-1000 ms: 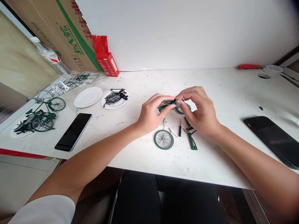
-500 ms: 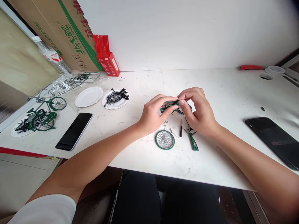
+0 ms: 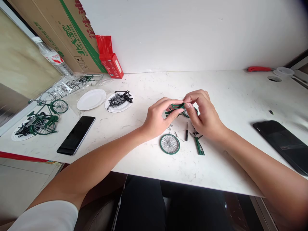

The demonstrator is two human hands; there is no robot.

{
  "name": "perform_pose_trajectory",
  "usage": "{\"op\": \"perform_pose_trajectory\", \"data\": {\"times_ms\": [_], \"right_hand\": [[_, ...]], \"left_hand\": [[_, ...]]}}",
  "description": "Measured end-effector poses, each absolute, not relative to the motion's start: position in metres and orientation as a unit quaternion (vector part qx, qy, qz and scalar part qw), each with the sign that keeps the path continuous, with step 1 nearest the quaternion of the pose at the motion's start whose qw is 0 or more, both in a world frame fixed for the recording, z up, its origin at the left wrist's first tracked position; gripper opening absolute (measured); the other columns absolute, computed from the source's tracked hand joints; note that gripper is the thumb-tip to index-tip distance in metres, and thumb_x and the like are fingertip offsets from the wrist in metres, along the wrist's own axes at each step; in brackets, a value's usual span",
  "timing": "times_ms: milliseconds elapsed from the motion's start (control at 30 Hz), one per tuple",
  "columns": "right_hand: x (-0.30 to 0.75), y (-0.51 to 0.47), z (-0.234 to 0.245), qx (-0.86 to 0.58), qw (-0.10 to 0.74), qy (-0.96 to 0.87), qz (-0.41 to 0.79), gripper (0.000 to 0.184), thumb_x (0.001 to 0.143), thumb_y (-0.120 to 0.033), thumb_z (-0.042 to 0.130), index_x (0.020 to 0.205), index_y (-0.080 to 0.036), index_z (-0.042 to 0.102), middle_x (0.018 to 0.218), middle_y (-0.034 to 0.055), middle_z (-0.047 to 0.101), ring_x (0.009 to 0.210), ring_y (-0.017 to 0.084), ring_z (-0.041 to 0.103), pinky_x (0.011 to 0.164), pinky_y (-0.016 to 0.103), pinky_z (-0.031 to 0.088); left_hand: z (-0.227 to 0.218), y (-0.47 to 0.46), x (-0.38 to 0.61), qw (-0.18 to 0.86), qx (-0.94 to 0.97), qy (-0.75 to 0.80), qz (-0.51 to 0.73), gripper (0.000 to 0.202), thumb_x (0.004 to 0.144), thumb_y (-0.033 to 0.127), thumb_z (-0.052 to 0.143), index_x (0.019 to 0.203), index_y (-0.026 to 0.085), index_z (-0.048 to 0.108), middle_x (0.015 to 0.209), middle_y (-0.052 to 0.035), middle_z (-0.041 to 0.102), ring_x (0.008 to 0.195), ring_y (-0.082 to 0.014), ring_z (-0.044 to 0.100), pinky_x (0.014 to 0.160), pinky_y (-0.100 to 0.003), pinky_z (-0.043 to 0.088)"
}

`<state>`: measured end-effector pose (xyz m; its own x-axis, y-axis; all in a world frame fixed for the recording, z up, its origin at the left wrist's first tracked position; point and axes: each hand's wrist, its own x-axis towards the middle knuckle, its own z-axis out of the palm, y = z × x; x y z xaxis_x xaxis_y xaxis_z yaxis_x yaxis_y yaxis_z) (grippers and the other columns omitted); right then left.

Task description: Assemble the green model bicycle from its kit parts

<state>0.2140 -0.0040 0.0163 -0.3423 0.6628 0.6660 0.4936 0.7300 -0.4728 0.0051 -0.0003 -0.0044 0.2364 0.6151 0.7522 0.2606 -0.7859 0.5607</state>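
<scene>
Between both hands is a small green model bicycle part (image 3: pixel 176 106), seemingly a piece of the frame. My left hand (image 3: pixel 160 114) pinches it between thumb and fingers from the left. From the right, my right hand (image 3: pixel 201 110) closes thumb and fingertips on its end; the exact contact is hidden. Behind the fingers, part of a spoked wheel (image 3: pixel 194 111) shows. Nearer to me lies a green-rimmed model wheel (image 3: pixel 169 144) with a thin fork. A small black screwdriver (image 3: pixel 186 132) lies right of it, then a green mudguard-like piece (image 3: pixel 199 146) partly under my right hand.
At left, an assembled green model bicycle (image 3: pixel 45 117) stands by a phone (image 3: pixel 76 134). Behind are a white paper plate (image 3: pixel 91 99), another plate (image 3: pixel 113 109) with black parts, a red box (image 3: pixel 111 65) and a plastic bottle (image 3: pixel 54 59). A black device (image 3: pixel 282 144) lies at right.
Both hands keep almost the same pose on the green part. The view has shifted very slightly; nothing on the table has visibly moved.
</scene>
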Motion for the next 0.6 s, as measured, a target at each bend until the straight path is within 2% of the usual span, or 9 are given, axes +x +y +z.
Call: {"op": "perform_pose_trajectory", "data": {"times_ms": [600], "right_hand": [[0.2138, -0.0028, 0.0130, -0.360, 0.470, -0.800, 0.098, 0.024, 0.115, -0.051, 0.055, 0.110, -0.030, 0.066, 0.103, 0.0084, 0.067, 0.099, 0.029, 0.065, 0.089, 0.053, 0.057]], "left_hand": [[-0.0061, 0.0008, 0.0044, 0.155, 0.772, 0.286, 0.545, 0.021, 0.108, 0.035, 0.074, 0.124, 0.021, 0.078, 0.111, -0.0090, 0.081, 0.100, -0.0166, 0.075, 0.087, -0.031, 0.063]]}}
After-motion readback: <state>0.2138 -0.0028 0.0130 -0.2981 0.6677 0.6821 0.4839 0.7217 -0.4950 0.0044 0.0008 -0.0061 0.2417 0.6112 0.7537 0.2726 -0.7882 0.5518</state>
